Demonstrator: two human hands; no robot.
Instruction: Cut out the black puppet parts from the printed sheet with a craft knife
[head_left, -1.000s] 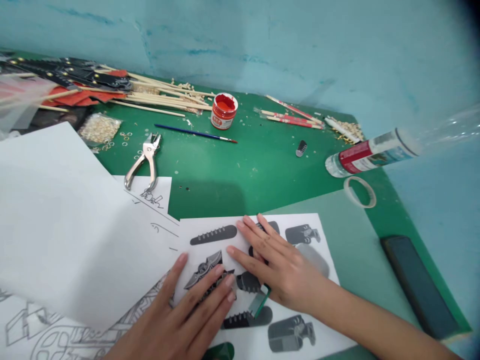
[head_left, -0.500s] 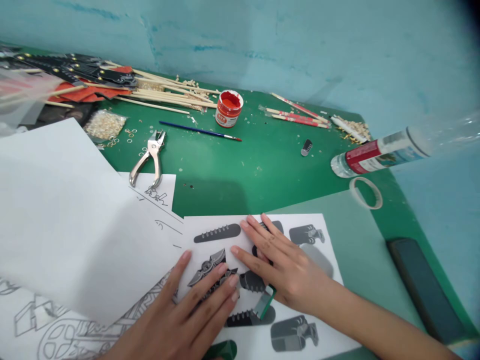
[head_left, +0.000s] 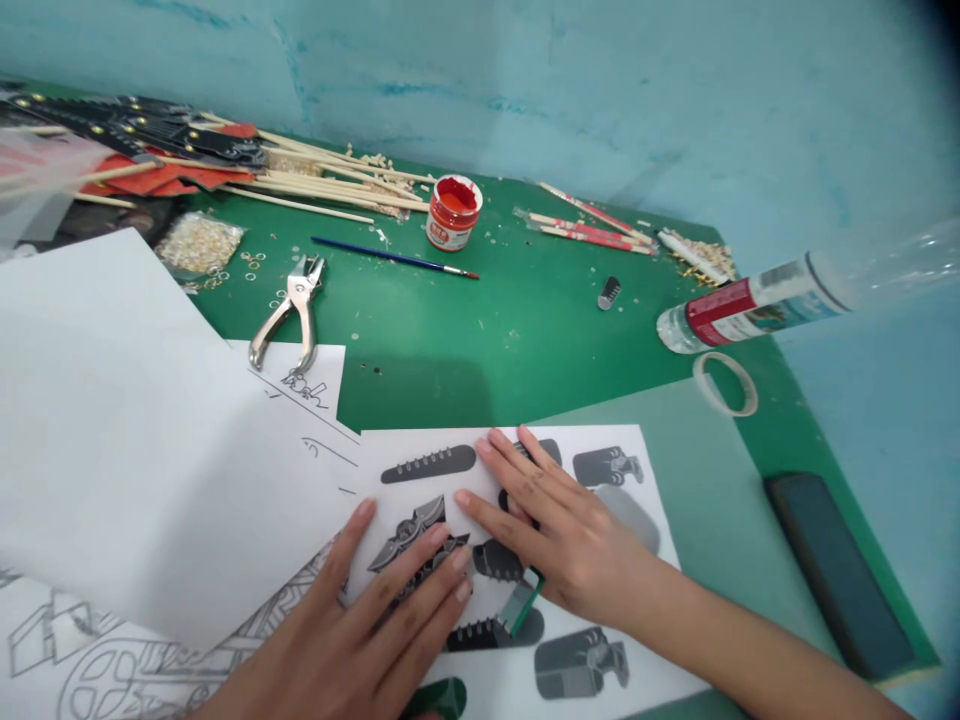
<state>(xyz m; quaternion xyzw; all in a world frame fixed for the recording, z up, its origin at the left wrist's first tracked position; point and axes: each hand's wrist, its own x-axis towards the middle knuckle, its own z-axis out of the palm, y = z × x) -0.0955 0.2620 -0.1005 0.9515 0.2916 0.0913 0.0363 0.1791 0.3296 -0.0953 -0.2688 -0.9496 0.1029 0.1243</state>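
Note:
A white sheet (head_left: 420, 437) printed with dark grey machine-like shapes lies under both hands. My left hand (head_left: 375, 620) rests flat on its lower left, fingers spread, over a winged dark print (head_left: 409, 530). On the sheet's upper middle my right hand (head_left: 562, 520) presses with fingers stretched out; its thumb is mostly hidden. Below the right palm shows a slanted grey-green strip (head_left: 519, 602) with a dark green edge; I cannot tell whether it is an object or a gap in the paper. A dark green patch (head_left: 442, 697) shows below my left fingers.
Large blank paper (head_left: 112, 370) covers line drawings at left. A hole punch (head_left: 292, 315), paintbrush (head_left: 390, 257), red paint jar (head_left: 454, 215) and wooden sticks (head_left: 337, 190) lie behind. A bottle (head_left: 750, 305), tape roll (head_left: 726, 385) and dark case (head_left: 836, 570) stand right.
The whole view has shifted slightly, so everything appears a little further left. Both hands keep their places on the printed sheet.

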